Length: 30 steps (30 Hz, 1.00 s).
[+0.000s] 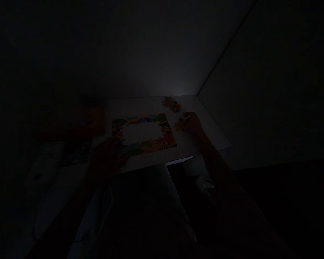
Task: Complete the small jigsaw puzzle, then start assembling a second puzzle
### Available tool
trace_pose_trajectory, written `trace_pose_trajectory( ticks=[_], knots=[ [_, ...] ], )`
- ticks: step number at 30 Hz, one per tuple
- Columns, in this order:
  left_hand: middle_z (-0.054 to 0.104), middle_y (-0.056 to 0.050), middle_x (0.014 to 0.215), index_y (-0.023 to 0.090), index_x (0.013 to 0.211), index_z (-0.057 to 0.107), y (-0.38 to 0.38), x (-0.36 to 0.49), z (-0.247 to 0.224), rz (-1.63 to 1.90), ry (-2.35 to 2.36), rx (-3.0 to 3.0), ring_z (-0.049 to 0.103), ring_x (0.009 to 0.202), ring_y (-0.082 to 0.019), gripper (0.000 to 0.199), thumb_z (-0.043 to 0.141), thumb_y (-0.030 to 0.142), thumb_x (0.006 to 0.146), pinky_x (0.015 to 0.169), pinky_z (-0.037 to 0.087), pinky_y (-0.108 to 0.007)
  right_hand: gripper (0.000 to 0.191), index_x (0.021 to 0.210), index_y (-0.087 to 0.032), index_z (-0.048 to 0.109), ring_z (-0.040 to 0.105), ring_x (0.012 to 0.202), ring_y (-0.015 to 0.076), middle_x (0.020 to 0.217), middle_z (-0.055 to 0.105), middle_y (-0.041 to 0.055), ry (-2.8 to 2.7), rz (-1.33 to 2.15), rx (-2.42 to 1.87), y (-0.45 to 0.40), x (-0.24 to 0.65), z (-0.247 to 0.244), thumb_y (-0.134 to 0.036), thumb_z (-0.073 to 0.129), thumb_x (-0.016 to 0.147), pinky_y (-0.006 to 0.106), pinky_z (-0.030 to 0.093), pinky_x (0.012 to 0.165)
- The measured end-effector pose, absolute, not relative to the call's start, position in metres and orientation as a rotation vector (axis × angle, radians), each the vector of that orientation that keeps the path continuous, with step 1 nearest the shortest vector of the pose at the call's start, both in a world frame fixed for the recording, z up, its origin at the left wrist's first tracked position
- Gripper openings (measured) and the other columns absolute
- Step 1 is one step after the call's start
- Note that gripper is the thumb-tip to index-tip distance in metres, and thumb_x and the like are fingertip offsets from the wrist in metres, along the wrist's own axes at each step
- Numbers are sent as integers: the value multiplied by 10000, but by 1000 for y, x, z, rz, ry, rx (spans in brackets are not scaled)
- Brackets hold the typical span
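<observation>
The whole scene is very dark. On the white table lies a jigsaw puzzle [167, 141] with its colourful border joined into a rectangle around a blank white middle. My left hand [106, 154] rests at the puzzle's near left corner, its fingers stretched out over the border. To the right of the puzzle, my right hand [192, 124] is low over a few loose yellowish puzzle pieces [179, 126]. Its fingers look apart and touch or nearly touch these pieces; the darkness hides the exact contact. Farther back sits a heap of loose puzzle pieces [171, 104].
An orange box-like thing [93, 120] stands left of the puzzle. Nearer me on that side are a dark printed item [76, 153] and a pale object [47, 158]. A wall [151, 64] rises behind the table [214, 138]. My legs [162, 187] are below its near edge.
</observation>
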State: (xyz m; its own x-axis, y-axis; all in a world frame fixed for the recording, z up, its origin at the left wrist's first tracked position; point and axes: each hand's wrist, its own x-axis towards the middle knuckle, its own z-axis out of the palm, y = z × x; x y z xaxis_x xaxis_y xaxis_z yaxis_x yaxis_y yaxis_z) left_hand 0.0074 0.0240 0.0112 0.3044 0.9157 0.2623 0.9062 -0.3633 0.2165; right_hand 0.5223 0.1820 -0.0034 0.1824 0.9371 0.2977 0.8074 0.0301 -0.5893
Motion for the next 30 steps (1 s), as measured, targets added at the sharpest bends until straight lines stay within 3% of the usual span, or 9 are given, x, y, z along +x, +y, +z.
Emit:
trace_pose_trajectory(
  ticks=[6, 10, 12, 15, 19, 23, 26, 30],
  knots=[
    [579, -224, 1802, 234, 1727, 581, 26, 6, 11, 531, 1761, 2459, 571, 1652, -500, 821, 565, 741, 1081, 1345, 485, -751, 849, 1453, -180, 738, 709, 1428, 464, 1605, 657, 286, -1513, 228, -2077, 248, 492, 14, -786, 882, 876, 627, 615, 1186],
    [589, -158, 1802, 410, 1818, 506, 26, 5, 13, 574, 1746, 2414, 575, 1651, -489, 846, 589, 768, 1056, 1348, 474, -782, 766, 1370, -205, 760, 734, 1386, 446, 1606, 645, 264, -1476, 231, -2173, 259, 479, 19, -808, 859, 908, 644, 599, 1204],
    [590, -156, 1799, 445, 1850, 460, 25, 5, 14, 580, 1729, 2401, 580, 1643, -497, 859, 595, 750, 1059, 1332, 474, -811, 710, 1315, -222, 771, 750, 1341, 418, 1561, 670, 239, -1458, 233, -2165, 258, 479, 18, -794, 868, 905, 623, 613, 1190],
    [588, -180, 1799, 395, 1863, 462, 26, 6, 15, 586, 1712, 2397, 578, 1641, -513, 889, 614, 732, 1055, 1318, 482, -830, 683, 1336, -235, 763, 744, 1324, 402, 1548, 684, 223, -1486, 165, -2076, 252, 485, 17, -737, 894, 892, 579, 651, 1132],
    [604, -157, 1786, 439, 1850, 465, 27, 7, 13, 597, 1731, 2374, 577, 1643, -497, 877, 632, 740, 1043, 1325, 487, -817, 730, 1428, -208, 729, 759, 1265, 392, 1602, 658, 231, -1549, 3, -1983, 236, 500, 24, -674, 904, 893, 571, 674, 1080],
    [592, -215, 1788, 291, 1744, 585, 26, 9, 12, 582, 1745, 2419, 578, 1639, -506, 808, 605, 717, 1058, 1339, 480, -777, 802, 1482, -195, 730, 775, 1175, 388, 1554, 664, 237, -1662, -101, -1869, 211, 511, 38, -762, 852, 928, 581, 678, 1043],
    [572, -278, 1789, 179, 1704, 572, 26, 9, 12, 549, 1745, 2474, 569, 1639, -514, 805, 593, 690, 1082, 1327, 484, -764, 838, 1514, -212, 724, 766, 959, 299, 1526, 666, 211, -1734, -72, -1701, 189, 508, 45, -806, 838, 934, 537, 702, 945],
    [570, -280, 1787, 186, 1700, 559, 27, 10, 13, 515, 1753, 2482, 585, 1614, -514, 779, 595, 669, 1090, 1314, 484, -742, 813, 1542, -250, 702, 723, 950, 270, 1463, 678, 169, -1763, -19, -1444, 158, 487, 43, -780, 856, 946, 478, 711, 843]
  ],
)
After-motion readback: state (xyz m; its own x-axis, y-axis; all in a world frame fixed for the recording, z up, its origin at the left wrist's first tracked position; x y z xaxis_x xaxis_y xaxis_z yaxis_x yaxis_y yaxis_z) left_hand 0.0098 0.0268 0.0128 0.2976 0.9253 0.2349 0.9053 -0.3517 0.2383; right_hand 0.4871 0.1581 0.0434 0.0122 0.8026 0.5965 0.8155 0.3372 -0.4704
